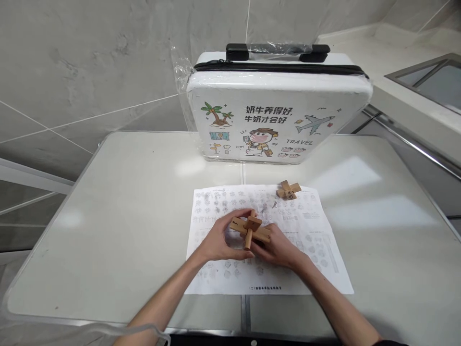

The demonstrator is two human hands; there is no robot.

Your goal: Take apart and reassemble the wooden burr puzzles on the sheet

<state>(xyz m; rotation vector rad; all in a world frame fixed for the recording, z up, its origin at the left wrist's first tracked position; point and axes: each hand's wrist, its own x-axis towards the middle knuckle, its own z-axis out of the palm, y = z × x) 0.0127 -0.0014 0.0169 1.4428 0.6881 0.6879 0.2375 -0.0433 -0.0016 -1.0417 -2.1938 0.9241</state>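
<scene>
Both hands hold a wooden interlocking puzzle (pixel 254 223) of crossed bars with dark marks on them, above a printed sheet. My left hand (pixel 220 240) curves round its left side, with the fingers at the far end of one bar and the thumb at its near end. From the right, my right hand (pixel 277 246) grips the lower right part, its fingertips partly hidden under the bars. Another wooden puzzle (pixel 288 190), smaller in view and also marked, lies at the sheet's far right edge. The printed sheet (pixel 288 281) carries rows of small diagrams.
A white suitcase (pixel 234 96) wrapped in clear plastic, with cartoon prints and a black handle, stands at the back of the light folding table (pixel 118 216). A seam runs down the table's middle. Grey tiled wall (pixel 108 57) rises behind; a pale counter (pixel 403 72) is at the right.
</scene>
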